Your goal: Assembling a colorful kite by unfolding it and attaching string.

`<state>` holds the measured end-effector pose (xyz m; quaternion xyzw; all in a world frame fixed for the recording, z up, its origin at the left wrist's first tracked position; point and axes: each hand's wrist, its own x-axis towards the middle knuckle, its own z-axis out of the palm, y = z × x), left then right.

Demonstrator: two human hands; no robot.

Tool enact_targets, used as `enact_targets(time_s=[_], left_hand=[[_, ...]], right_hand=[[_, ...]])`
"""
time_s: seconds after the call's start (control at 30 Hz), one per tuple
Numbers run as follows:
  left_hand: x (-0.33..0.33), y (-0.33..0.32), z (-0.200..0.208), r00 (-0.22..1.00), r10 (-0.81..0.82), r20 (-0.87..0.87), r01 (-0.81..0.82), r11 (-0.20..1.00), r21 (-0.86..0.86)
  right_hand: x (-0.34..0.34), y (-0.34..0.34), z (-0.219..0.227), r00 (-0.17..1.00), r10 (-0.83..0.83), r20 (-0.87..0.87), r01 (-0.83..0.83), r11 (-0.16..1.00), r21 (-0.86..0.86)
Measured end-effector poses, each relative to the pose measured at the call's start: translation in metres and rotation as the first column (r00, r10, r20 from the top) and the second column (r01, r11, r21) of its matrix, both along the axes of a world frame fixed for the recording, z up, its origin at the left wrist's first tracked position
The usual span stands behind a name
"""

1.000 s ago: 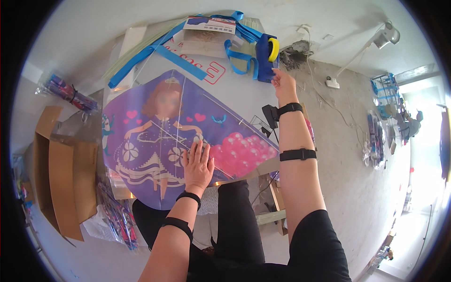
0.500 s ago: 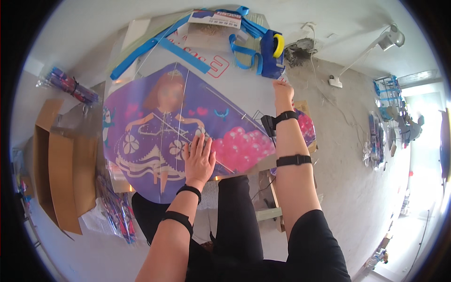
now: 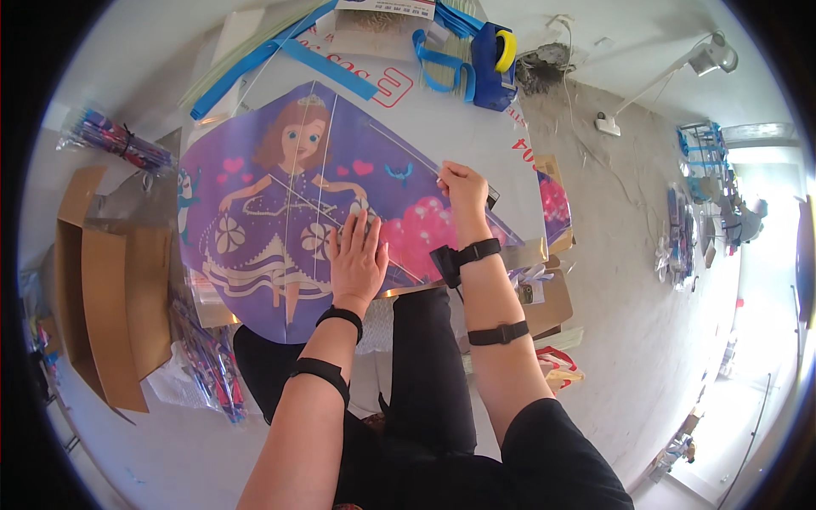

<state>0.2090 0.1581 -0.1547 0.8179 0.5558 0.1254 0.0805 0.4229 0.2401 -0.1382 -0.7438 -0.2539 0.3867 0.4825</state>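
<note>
A purple kite (image 3: 246, 191) printed with a princess figure and pink hearts lies flat across the table in front of me. Thin rods run down its middle and along its upper right edge. My left hand (image 3: 359, 263) rests on the lower middle of the print, palm down with fingers stretched out. Over the kite's upper right edge, my right hand (image 3: 466, 191) is closed, thumb and fingers pressed together; anything between them is too small to make out. Beyond it stands a blue tape dispenser (image 3: 491, 81) with a yellow roll.
Blue strips (image 3: 331, 70) and a clear packet with a printed header (image 3: 374, 34) lie at the far side of the white tabletop (image 3: 425, 119). An open cardboard box (image 3: 115, 297) stands at left, near wrapped bundles (image 3: 127, 149). A lamp (image 3: 712, 55) is on the right wall.
My right hand has come back from beside the tape dispenser to the kite's upper right edge. The left hand stays flat on the kite. The whole view has shifted slightly.
</note>
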Motion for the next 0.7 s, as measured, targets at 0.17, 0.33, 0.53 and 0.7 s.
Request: enact_targets(time_s=[0.17, 0.33, 0.53, 0.7], left_hand=[[-0.001, 0.000, 0.000, 1.000, 0.009, 0.014, -0.009, 1.000, -0.005], [-0.003, 0.000, -0.001, 1.000, 0.009, 0.014, -0.009, 1.000, -0.029], [-0.002, 0.001, 0.000, 1.000, 0.009, 0.014, -0.009, 0.999, -0.033], [-0.002, 0.000, -0.002, 1.000, 0.009, -0.004, -0.010, 0.999, -0.030]], right_hand=[[-0.014, 0.001, -0.007, 0.995, -0.080, -0.066, 0.079, 0.997, -0.007], [-0.026, 0.003, 0.000, 0.987, -0.146, -0.061, 0.146, 0.989, -0.010], [-0.031, 0.005, 0.005, 0.979, -0.202, -0.031, 0.201, 0.979, -0.026], [-0.034, 0.007, 0.011, 0.972, -0.234, -0.023, 0.232, 0.971, -0.064]])
